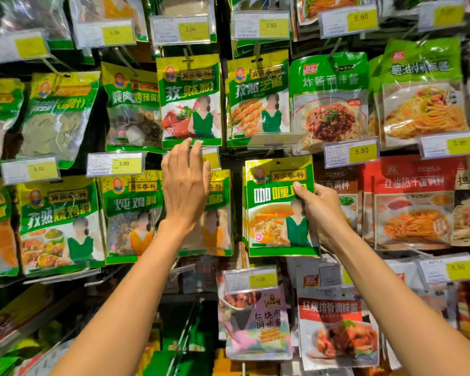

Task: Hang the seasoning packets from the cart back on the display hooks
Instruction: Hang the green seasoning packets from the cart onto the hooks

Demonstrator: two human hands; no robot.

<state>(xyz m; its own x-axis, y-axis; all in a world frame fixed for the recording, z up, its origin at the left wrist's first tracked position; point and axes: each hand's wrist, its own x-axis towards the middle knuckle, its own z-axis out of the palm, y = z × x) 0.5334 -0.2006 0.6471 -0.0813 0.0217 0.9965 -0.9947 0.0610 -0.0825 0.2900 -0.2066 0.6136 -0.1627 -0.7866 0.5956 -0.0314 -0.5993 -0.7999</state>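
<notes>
The seasoning packet (274, 218) is upright, long axis vertical, printed face toward the viewer, in front of a stack of like packets in the middle row, just below a tilted clear tag holder (277, 138). The right hand (323, 210) pinches its right edge in its grip. The left hand (185, 188) is raised with its grip released and fingers straight. Around them is a shop display wall (236, 185) with hanging packets (190, 101) and yellow price tags (362, 151).

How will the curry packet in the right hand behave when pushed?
The curry packet is probably light: the right hand pinches it by one edge. Its thin glossy film may bend and slip, though it looks flat now.
</notes>
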